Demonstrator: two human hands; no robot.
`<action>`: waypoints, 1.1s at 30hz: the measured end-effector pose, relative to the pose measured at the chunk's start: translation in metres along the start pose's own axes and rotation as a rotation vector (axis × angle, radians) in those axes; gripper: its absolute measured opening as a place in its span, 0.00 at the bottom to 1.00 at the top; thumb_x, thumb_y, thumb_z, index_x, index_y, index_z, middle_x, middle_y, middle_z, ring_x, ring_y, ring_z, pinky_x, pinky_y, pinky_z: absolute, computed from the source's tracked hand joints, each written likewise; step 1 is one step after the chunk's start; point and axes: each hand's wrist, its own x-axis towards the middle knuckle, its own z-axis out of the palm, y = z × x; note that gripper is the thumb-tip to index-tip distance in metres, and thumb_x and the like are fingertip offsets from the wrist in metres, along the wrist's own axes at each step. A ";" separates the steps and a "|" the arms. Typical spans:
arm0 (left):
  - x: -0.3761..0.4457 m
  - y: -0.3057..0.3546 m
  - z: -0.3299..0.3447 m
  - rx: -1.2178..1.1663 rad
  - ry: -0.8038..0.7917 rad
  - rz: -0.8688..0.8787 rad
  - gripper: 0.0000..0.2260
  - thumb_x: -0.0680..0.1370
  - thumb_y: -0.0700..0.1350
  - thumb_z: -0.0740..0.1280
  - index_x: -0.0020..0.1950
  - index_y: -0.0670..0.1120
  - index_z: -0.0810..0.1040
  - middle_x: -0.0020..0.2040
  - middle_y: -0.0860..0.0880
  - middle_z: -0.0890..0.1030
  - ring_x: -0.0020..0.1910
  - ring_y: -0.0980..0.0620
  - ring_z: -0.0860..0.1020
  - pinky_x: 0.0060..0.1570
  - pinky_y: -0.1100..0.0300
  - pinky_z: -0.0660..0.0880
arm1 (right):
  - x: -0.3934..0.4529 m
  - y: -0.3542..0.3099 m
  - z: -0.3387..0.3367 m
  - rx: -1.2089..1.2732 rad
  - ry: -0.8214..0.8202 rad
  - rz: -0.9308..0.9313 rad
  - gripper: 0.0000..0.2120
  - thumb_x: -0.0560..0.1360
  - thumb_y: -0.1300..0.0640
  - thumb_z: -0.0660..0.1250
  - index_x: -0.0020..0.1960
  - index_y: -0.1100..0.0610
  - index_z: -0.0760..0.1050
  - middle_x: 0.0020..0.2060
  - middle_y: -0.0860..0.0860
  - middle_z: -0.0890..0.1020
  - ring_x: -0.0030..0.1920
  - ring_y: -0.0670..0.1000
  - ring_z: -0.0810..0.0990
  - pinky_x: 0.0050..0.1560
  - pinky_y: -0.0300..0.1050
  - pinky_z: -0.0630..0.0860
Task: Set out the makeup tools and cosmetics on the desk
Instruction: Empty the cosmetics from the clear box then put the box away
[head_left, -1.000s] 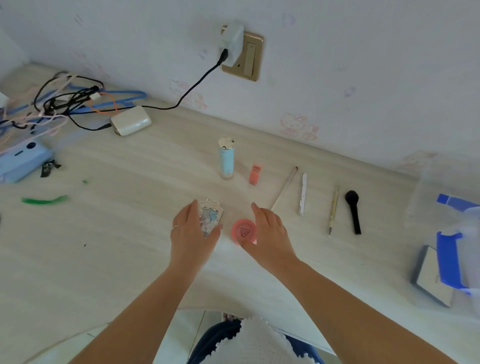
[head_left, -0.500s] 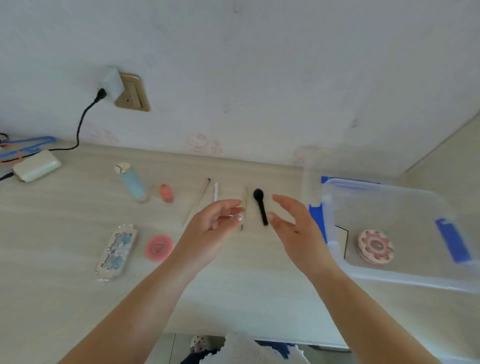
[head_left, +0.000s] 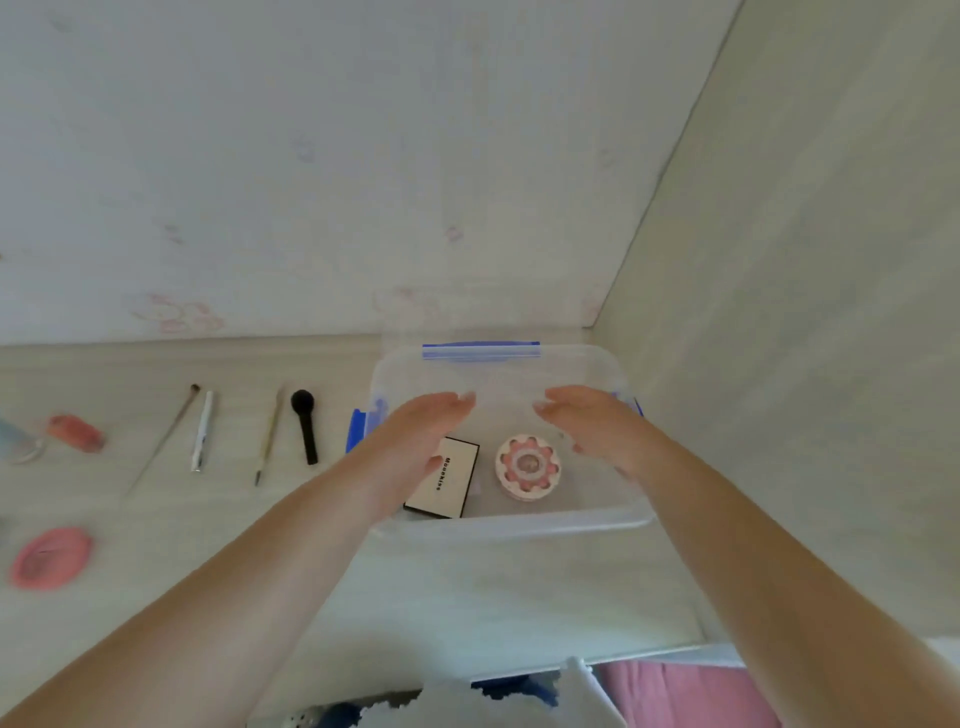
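A clear plastic box with blue clips stands at the desk's right end. Inside lie a white rectangular palette with black lettering and a round pink flower-shaped compact. My left hand hovers over the box's left half, above the palette, fingers extended and holding nothing. My right hand hovers over the right half, beside the compact, also empty. Laid out on the desk to the left are a black brush, a thin gold brush, a white pen, a long thin brush, a coral tube and a pink round compact.
The box sits in the corner where the back wall meets a side panel on the right. A pale blue bottle is cut off at the left edge. The desk's front edge runs below my arms.
The view swung right from the row of cosmetics to the box. Both hands left the desk items and moved over the open box, empty.
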 end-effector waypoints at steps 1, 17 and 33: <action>0.010 -0.003 0.009 0.057 0.028 -0.036 0.23 0.76 0.53 0.65 0.70 0.49 0.67 0.70 0.51 0.69 0.68 0.53 0.67 0.69 0.53 0.64 | 0.006 0.004 0.000 -0.054 -0.027 0.008 0.25 0.77 0.49 0.64 0.71 0.56 0.66 0.68 0.52 0.72 0.61 0.51 0.74 0.62 0.41 0.68; 0.086 -0.053 0.030 1.409 0.124 -0.370 0.43 0.73 0.66 0.61 0.74 0.36 0.56 0.72 0.40 0.62 0.71 0.43 0.63 0.66 0.54 0.66 | 0.050 0.032 0.024 -0.947 -0.282 0.035 0.26 0.78 0.47 0.58 0.70 0.61 0.61 0.66 0.57 0.67 0.67 0.56 0.66 0.63 0.48 0.69; 0.102 -0.057 0.029 1.297 0.237 -0.340 0.44 0.66 0.63 0.72 0.69 0.39 0.57 0.65 0.42 0.68 0.64 0.43 0.70 0.60 0.53 0.70 | 0.078 0.053 0.041 -0.810 -0.118 0.031 0.35 0.68 0.46 0.72 0.65 0.59 0.58 0.59 0.55 0.72 0.58 0.55 0.75 0.46 0.44 0.69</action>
